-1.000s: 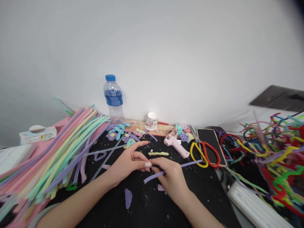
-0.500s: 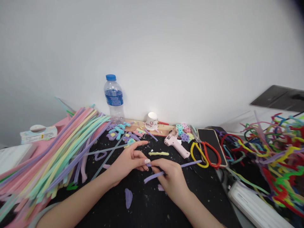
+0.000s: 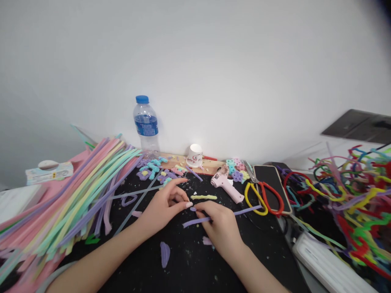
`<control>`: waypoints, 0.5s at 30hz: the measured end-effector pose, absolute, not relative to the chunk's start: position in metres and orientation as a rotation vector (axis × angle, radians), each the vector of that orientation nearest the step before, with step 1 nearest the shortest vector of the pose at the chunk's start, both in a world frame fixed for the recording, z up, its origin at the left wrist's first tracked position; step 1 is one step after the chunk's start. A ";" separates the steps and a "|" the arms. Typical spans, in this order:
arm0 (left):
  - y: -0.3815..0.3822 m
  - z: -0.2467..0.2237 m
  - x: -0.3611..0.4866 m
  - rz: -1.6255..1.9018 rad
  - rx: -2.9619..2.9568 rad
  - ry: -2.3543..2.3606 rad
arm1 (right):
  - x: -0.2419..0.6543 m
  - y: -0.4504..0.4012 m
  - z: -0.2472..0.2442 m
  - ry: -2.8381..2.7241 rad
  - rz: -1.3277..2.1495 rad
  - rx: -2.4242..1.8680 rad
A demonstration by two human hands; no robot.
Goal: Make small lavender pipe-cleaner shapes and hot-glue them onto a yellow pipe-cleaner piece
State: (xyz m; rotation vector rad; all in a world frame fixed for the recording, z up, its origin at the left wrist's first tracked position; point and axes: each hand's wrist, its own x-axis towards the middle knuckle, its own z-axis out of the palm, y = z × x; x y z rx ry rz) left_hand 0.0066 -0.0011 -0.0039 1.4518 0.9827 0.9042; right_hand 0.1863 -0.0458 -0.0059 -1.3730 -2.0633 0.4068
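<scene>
**Purple pipe cleaner: free end lowered, pinch point unchanged**

Purple pipe cleaner [image 3: 195,221] held low over the black worktop [image 3: 189,260], pinched where both hands meet. Versus a second ago: its left free end has dropped and flattened; the left index finger has curled in slightly. Left hand [image 3: 163,205] closed on the short end with thumb and fingertip; right hand [image 3: 221,228] wrapped over the strand. Reads as a bend being worked. Yellow-green piece [image 3: 204,197] lies just beyond, untouched.
</scene>
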 end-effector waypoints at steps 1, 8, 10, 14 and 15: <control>-0.002 -0.005 0.007 0.878 1.473 0.977 | 0.186 -0.046 -0.006 -2.067 0.399 -1.380; -0.004 -0.006 0.007 0.798 1.514 0.887 | 0.185 -0.045 -0.008 -2.080 0.360 -1.416; -0.004 -0.006 0.007 0.790 1.526 0.875 | 0.185 -0.044 -0.009 -2.082 0.363 -1.426; -0.003 -0.008 0.006 0.783 1.591 0.877 | 0.186 -0.044 -0.010 -2.083 0.382 -1.446; -0.002 -0.008 0.005 0.787 1.626 0.896 | 0.186 -0.044 -0.010 -2.083 0.384 -1.450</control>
